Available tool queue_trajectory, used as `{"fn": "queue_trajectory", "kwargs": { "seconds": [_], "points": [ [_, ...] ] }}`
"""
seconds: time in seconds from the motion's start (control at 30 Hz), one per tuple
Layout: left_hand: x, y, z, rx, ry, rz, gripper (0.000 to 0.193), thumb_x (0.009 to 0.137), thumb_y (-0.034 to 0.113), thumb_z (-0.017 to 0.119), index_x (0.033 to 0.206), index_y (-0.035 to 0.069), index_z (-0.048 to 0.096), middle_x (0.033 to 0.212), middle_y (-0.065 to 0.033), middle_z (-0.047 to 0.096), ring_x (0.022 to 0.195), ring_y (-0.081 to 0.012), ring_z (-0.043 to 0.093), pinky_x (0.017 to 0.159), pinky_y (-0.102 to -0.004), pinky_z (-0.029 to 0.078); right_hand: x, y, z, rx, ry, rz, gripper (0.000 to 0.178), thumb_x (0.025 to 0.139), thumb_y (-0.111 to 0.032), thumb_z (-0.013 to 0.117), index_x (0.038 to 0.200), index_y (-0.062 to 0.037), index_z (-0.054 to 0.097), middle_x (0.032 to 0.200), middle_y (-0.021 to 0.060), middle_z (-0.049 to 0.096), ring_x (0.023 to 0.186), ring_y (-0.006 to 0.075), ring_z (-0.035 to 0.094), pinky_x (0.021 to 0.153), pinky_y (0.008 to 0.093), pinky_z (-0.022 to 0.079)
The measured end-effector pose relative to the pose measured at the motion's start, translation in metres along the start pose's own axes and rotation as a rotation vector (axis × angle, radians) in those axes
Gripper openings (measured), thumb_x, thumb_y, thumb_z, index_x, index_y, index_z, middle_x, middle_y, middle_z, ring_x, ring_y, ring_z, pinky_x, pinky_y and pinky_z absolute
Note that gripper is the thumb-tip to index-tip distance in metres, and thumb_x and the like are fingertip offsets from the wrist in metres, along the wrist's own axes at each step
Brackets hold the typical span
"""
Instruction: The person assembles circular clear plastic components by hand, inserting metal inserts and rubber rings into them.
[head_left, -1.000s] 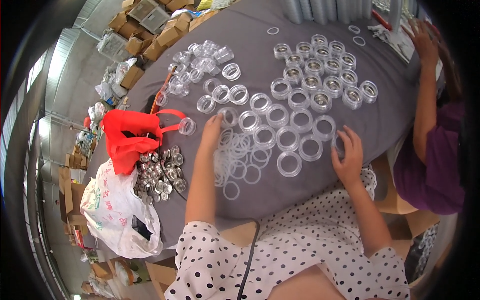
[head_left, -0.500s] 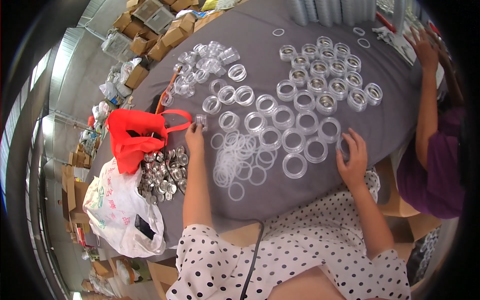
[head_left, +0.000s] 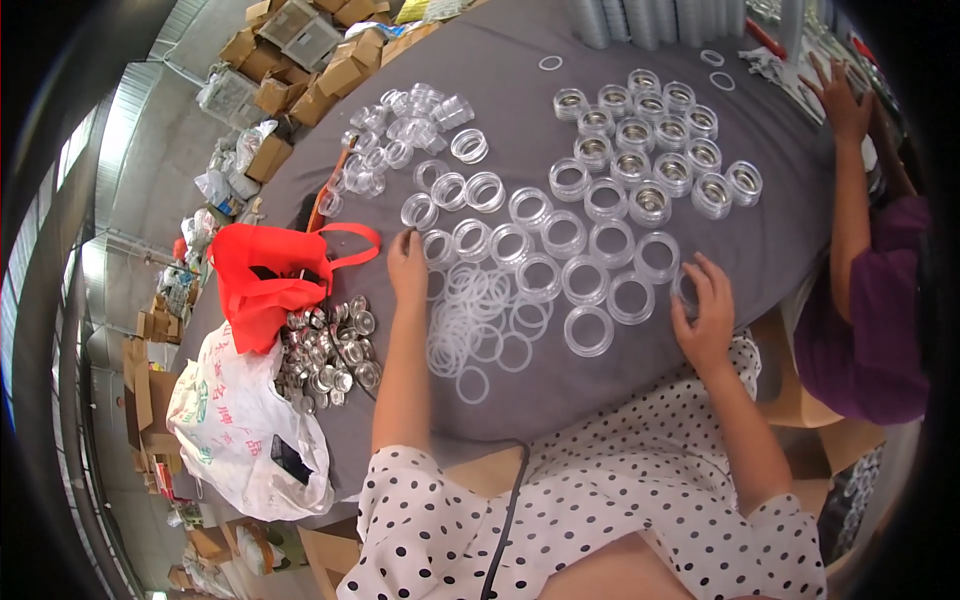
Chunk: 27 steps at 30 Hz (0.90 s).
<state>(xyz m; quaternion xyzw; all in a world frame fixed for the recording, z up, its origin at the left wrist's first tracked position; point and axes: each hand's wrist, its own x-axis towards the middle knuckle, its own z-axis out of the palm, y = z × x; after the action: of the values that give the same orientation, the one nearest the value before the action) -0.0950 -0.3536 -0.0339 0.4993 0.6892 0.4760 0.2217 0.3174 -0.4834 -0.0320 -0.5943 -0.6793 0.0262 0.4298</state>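
My left hand (head_left: pixel 406 268) is closed at the left end of a row of clear round plastic cases, its fingertips at the edge of one clear case (head_left: pixel 437 247). That case sits beside another clear case (head_left: pixel 472 240). My right hand (head_left: pixel 706 312) rests on the cloth at the near right with its thumb and fingers curved around a clear plastic ring (head_left: pixel 686 288), partly hidden by the fingers. Between my hands stand several clear cases (head_left: pixel 585 280) in rows. A heap of thin translucent rings (head_left: pixel 460 325) lies just nearer than the rows.
Clear cases with metal inserts (head_left: pixel 651 203) stand farther right. Loose clear parts (head_left: pixel 415 120) are piled at the far left. A red bag (head_left: pixel 262 285), small metal cups (head_left: pixel 325 355) and a white plastic bag (head_left: pixel 240 430) lie left. Another person's hand (head_left: pixel 845 105) is at far right.
My left hand has moved slightly right with a clear case, now set against the row's end; the neighbouring case has shifted right. My right hand has stayed in place.
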Motion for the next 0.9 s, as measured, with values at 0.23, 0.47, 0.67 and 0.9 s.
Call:
{"fn": "queue_trajectory", "kwargs": {
  "seconds": [0.23,0.47,0.67,0.9],
  "points": [
    [0.048,-0.002,0.008,0.318,-0.021,0.183,0.032,0.073,0.015,0.063,0.099,-0.003,0.061,0.095,-0.014,0.063,0.088,-0.0195,0.059,0.08,-0.028,0.044,0.001,-0.001,-0.001,-0.008,-0.005,-0.003,0.04,0.069,-0.01,0.061,0.108,-0.0047,0.052,0.118,0.0135,0.048,0.108,0.0323,0.046,0.089,0.0399,0.038],
    [0.074,-0.029,-0.019,0.092,0.07,0.089,0.022,0.073,0.01,0.062,0.092,-0.003,0.063,0.086,-0.0116,0.064,0.077,-0.0187,0.061,0.07,-0.0283,0.048,-0.001,0.001,0.001,-0.001,-0.005,-0.008,0.04,0.069,-0.01,0.061,0.107,-0.0044,0.052,0.118,0.0135,0.048,0.107,0.0324,0.046,0.089,0.0399,0.038],
    [0.07,-0.106,-0.07,0.014,0.347,-0.172,0.023,0.072,0.001,0.052,0.093,-0.002,0.062,0.081,-0.0092,0.062,0.076,-0.0182,0.059,0.066,-0.0286,0.047,0.003,-0.007,0.0,0.054,0.003,-0.034,0.04,0.068,-0.01,0.061,0.107,-0.0045,0.053,0.118,0.0133,0.048,0.107,0.0323,0.046,0.088,0.0403,0.038],
    [0.048,-0.027,-0.017,0.494,0.278,0.369,0.023,0.07,0.006,0.05,0.087,0.002,0.065,0.086,-0.0103,0.063,0.081,-0.0239,0.058,0.076,-0.035,0.044,-0.001,0.001,0.002,0.0,-0.005,0.004,0.04,0.068,-0.01,0.06,0.107,-0.0053,0.053,0.118,0.0128,0.048,0.108,0.0322,0.046,0.089,0.0402,0.038]
  ]
}}
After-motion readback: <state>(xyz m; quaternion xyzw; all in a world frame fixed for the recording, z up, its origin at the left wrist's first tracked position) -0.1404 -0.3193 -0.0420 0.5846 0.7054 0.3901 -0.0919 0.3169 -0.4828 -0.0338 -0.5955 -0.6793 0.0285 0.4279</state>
